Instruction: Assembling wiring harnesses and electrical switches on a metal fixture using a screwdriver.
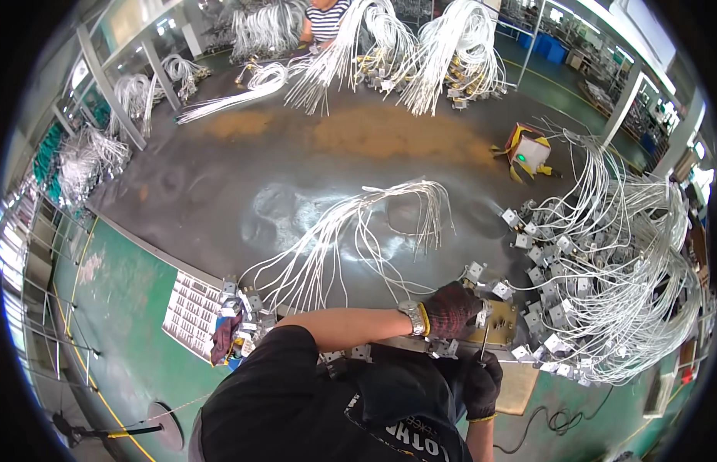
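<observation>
My left hand (pixel 454 309), in a dark red and black glove, reaches across to a brass-coloured plate (pixel 500 323) at the table's near edge. Its fingers close on a small silver metal part (pixel 482 314) over the plate's left side. Below it, my right hand (pixel 482 385) in a dark glove is closed around a tool with a thin metal shaft (pixel 485 340); its handle is hidden in the fist. The shaft points up toward the plate. Metal boxes with white wires (pixel 475 271) lie just beyond my left hand.
A big heap of white wires (pixel 643 269) with metal boxes covers the right side. A loose wire bundle (pixel 328 239) lies mid-table. A red-and-yellow taped box (pixel 530 152) stands beyond. More wire bundles (pixel 459 50) line the far edge, where a person in a striped shirt (pixel 325 21) works.
</observation>
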A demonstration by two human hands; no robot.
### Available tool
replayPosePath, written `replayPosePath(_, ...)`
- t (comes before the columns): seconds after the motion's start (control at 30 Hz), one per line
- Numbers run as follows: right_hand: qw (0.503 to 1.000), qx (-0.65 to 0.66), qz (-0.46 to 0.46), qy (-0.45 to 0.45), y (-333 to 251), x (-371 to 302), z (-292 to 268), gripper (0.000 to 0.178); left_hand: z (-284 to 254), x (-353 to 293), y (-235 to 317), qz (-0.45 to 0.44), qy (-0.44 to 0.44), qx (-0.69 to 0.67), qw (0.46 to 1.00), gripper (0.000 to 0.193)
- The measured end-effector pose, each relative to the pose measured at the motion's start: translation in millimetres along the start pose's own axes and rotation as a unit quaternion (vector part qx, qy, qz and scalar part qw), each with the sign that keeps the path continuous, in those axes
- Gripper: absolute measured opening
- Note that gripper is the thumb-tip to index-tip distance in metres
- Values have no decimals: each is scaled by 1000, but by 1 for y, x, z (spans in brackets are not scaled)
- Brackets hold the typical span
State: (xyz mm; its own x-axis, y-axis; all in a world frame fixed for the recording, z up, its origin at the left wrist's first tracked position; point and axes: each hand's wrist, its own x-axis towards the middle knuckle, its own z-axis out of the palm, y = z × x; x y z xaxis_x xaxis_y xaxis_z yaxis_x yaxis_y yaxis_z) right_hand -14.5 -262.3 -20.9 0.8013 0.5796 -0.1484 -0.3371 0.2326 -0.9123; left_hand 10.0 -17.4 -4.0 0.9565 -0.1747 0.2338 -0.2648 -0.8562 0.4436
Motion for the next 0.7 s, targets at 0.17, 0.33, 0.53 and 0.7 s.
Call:
replayPosePath(0.17, 984, 175, 30, 6, 8, 3, -5, 32, -6, -6, 3, 52, 36, 16, 998, 57)
replayPosePath(0.33, 984, 172, 49, -1, 10, 12, -12, 35, -3, -13, 7, 93, 72, 19, 993, 64)
replayPosePath(0.53, 995, 37, 1, 94, -4, 23, 21, 20, -19, -25, 17, 66, 3, -86, 994, 66)
replayPosePath(0.7, 997, -63, -6, 47, -5, 34, 12, 8, -49, -28, 22, 95, -121, -174, 973, 62)
